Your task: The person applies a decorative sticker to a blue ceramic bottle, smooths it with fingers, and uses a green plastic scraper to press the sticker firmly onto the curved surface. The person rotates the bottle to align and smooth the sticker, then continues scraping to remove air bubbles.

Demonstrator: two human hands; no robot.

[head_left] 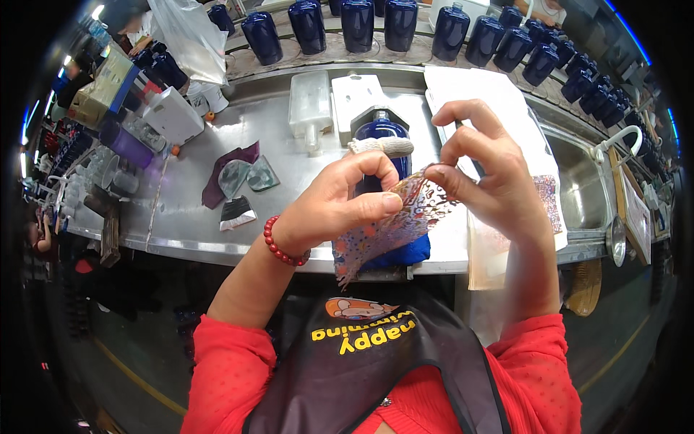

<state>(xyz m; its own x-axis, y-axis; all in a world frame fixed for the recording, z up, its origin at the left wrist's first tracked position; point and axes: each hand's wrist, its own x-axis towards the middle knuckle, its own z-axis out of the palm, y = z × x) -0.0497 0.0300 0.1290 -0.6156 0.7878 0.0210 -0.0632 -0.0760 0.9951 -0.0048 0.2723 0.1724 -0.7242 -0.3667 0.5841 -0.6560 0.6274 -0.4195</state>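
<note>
My left hand (343,195), with a red bead bracelet (272,242) at its wrist, pinches a thin lacy sheet with a many-coloured pattern (376,242) between thumb and forefinger. The sheet's upper right edge is pinched by my right hand (481,170), which also has a slim dark tool (477,168) among its fingers; its kind is unclear. Behind the sheet a dark blue glass bottle (382,129) rests in a holder, partly hidden. A pale knitted tube (383,147) crosses it beside my left fingers; whether it covers a finger I cannot tell. Blue cloth (405,253) shows below the sheet.
White paper (463,87) lies right of the bottle, with another patterned sheet (547,195) near a sink (582,195). Left on the metal table (188,195) are dark scraps (231,177) and a clear container (309,101). Blue bottles (358,25) line the far side.
</note>
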